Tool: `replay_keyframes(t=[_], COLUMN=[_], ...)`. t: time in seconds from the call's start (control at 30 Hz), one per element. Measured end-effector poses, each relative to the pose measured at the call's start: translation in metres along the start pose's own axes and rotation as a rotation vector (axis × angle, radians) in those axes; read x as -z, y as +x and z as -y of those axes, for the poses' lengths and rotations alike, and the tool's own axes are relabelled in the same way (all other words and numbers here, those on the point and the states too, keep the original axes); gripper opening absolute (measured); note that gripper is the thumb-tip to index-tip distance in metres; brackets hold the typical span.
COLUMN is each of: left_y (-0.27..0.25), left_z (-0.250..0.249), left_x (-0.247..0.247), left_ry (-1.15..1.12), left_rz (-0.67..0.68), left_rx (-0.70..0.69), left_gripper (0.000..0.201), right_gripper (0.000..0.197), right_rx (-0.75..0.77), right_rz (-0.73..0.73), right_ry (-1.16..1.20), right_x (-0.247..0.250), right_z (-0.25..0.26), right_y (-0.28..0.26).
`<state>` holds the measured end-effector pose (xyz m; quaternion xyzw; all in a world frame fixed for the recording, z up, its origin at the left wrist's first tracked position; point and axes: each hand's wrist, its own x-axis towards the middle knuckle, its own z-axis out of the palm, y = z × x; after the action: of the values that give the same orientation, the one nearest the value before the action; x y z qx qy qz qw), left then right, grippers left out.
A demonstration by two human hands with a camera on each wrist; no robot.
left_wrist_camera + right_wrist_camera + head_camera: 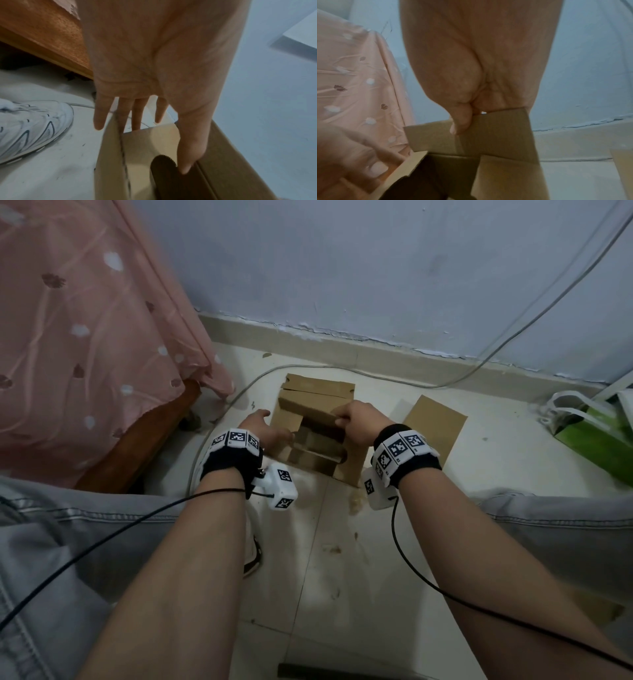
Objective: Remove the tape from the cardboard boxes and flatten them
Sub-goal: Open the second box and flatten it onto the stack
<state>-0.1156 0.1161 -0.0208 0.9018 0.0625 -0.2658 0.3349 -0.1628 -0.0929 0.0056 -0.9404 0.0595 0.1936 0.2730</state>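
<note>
**Both hands on the open box**

The left hand (262,429) spreads straight fingers along the cardboard box (318,429), thumb inside. The right hand (356,419) pinches its far flap (471,136). Brown, flaps open, it sits on the floor (342,577) near the wall

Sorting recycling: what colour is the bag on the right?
Green, with white handles: the bag shows best in the head view.

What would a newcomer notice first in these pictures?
First, the open cardboard box on the floor in the middle, with both hands on it. The right hand pinches a flap; the left hand lies along the box's left wall with straight fingers. Next, a flat cardboard sheet to the right, and a pink cloth hanging at upper left.
</note>
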Motion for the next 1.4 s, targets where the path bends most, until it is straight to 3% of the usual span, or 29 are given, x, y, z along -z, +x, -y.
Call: replay_keyframes(t=[0.13, 0.27, 0.4, 0.47, 0.53, 0.57, 0.6, 0.7, 0.8, 0.9, 1.07, 1.17, 1.27, 1.4], left_y=[-0.004, -0.004, -0.002, 0.001, 0.003, 0.002, 0.002, 0.0, -0.001, 0.001, 0.006, 0.011, 0.027, 0.023], left_z=[0.004, 0.014, 0.015, 0.017, 0.02, 0.021, 0.021, 0.015, 0.01, 0.01, 0.022, 0.028, 0.039, 0.046], left_x=[-0.018, -0.039, -0.044, -0.042, -0.042, -0.041, -0.04, -0.037, -0.035, -0.036, -0.041, -0.037, -0.039, -0.034], left_ry=[0.186, 0.232, 0.18, 0.14, 0.11, 0.104, 0.099, 0.124, 0.135, 0.202, 0.166, 0.095, -0.045, -0.197], left_rz=[0.089, 0.046, 0.103, 0.121, 0.122, 0.121, 0.116, 0.123, 0.132, 0.115, 0.022, 0.023, 0.065, 0.179], left_rx=[0.06, 0.12, 0.114, 0.136, 0.15, 0.159, 0.163, 0.165, 0.158, 0.137, 0.139, 0.158, 0.17, 0.12], left_gripper=[0.073, 0.091, 0.045, 0.044, 0.048, 0.049, 0.049, 0.043, 0.03, 0.032, 0.037, 0.039, 0.047, 0.065], right_gripper=[0.031, 0.028, 0.03, 0.062, 0.103, 0.112, 0.108, 0.064, 0.047, 0.032, 0.024, 0.014, 0.028, 0.012], right_rx=[0.059, 0.099, 0.041, -0.087, -0.322, -0.422, -0.459, -0.38, -0.394, -0.38, -0.361, -0.377, -0.378, -0.398], right_rz=[0.021, 0.017, -0.132, -0.205, -0.144, -0.101, -0.041, 0.132, 0.099, 0.062, 0.014, 0.007, 0.056, 0.033], right_ry=[0.068, 0.1, 0.136, 0.098, 0.201, 0.267, 0.272, 0.037, -0.038, -0.041, 0.2, 0.206, 0.162, 0.173], right_x=[-0.001, -0.006, -0.013, -0.021, -0.027, -0.03, -0.031, -0.03, -0.031, -0.031, -0.021, -0.008, -0.001, 0.003], right_z=[-0.006, -0.004, -0.007, -0.011, -0.015, -0.017, -0.017, -0.014, -0.012, -0.013, -0.013, -0.01, -0.013, -0.026], right_y=[0.0, 0.002, 0.006, 0.009, 0.008, 0.008, 0.005, -0.001, 0.001, -0.001, -0.004, -0.006, -0.006, -0.005])
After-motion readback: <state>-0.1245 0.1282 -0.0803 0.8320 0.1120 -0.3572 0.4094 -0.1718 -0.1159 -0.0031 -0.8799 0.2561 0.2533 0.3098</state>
